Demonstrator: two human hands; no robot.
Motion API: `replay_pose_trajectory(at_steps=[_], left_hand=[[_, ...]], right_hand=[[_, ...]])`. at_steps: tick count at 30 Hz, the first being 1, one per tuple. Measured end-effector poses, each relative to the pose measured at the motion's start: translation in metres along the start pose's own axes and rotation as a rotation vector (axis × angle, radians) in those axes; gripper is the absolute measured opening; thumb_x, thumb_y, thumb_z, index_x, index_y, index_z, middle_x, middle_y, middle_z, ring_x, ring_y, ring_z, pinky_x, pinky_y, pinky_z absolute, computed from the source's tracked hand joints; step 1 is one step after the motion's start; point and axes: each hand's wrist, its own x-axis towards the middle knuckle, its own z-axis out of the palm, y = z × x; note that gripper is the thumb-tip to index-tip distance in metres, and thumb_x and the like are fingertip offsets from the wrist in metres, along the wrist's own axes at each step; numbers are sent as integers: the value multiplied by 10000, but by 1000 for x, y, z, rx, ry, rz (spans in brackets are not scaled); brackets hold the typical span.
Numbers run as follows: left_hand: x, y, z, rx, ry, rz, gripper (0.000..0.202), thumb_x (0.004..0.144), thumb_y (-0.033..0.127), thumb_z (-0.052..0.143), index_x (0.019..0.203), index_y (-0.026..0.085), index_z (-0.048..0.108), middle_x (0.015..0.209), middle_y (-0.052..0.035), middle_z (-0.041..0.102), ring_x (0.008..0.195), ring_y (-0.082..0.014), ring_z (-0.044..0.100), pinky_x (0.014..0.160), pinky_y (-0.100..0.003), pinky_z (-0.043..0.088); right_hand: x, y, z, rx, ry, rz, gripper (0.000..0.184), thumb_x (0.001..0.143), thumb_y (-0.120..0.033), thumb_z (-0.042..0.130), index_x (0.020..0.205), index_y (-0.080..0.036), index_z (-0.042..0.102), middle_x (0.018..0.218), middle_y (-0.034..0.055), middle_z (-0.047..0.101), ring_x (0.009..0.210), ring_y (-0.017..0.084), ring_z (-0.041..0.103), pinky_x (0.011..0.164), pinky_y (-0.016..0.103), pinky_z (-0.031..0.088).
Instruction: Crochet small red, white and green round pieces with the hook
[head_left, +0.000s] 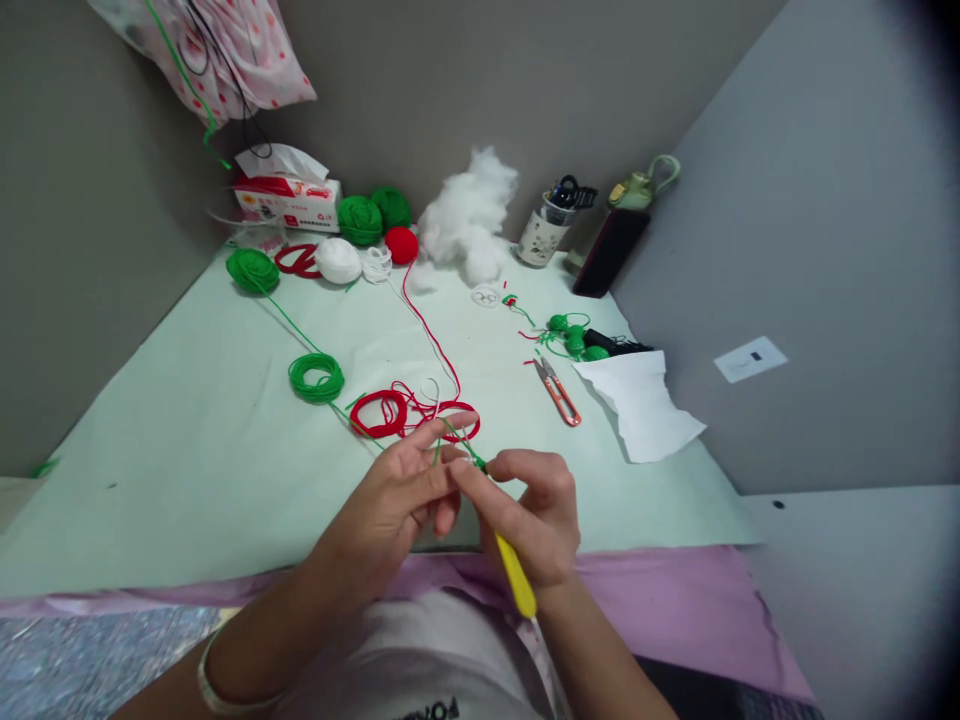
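Note:
My right hand [529, 510] is closed around a crochet hook with a yellow handle [515, 578], which slants down toward me. At the hook's tip a small piece of green and white crochet [474, 460] is pinched by my left hand [409, 480]. Green yarn runs over the raised left index finger and back to a loose green coil [316, 378] and a green ball [253, 270]. Just beyond my fingers lie red yarn coils [379, 413]. My fingers hide most of the crochet piece.
White stuffing [472, 215] is heaped at the back, beside a red yarn ball [401, 245] and a white ball [337, 260]. Orange thread snips [557, 391], crumpled white paper [641, 405], small green pieces [575, 340] and a leaning phone [611, 252] are to the right.

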Motion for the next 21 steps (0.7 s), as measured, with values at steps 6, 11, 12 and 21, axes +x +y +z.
replay_pose_trajectory(at_steps=[6, 11, 12, 21], left_hand=[[-1, 6, 2, -4, 19, -16, 640, 840, 268, 855, 1400, 108, 589, 567, 90, 542, 468, -39, 424, 476, -155, 322], [-3, 7, 3, 50, 30, 32, 640, 833, 271, 868, 1399, 143, 596, 598, 97, 539, 476, -37, 446, 469, -169, 286], [-4, 7, 3, 54, 35, 39, 643, 821, 266, 877, 1391, 150, 602, 631, 94, 549, 478, -34, 455, 467, -173, 288], [-3, 10, -2, 119, 65, 94, 459, 827, 234, 868, 1254, 174, 711, 721, 73, 592, 474, -15, 480, 479, -189, 305]], right_hand=[[10, -7, -4, 409, 58, 140, 312, 996, -123, 644, 1186, -322, 790, 949, 33, 690, 830, 165, 672, 695, 306, 574], [13, -4, -4, 758, 74, 305, 180, 1027, -240, 630, 1063, -261, 806, 931, 41, 680, 805, 172, 673, 716, 338, 572], [13, -2, -4, 795, 77, 318, 176, 1027, -245, 633, 1056, -258, 805, 931, 39, 675, 804, 170, 676, 718, 337, 574], [14, -6, -10, 806, 146, 396, 173, 1040, -246, 616, 1022, -229, 787, 866, 18, 664, 746, 138, 675, 693, 289, 563]])
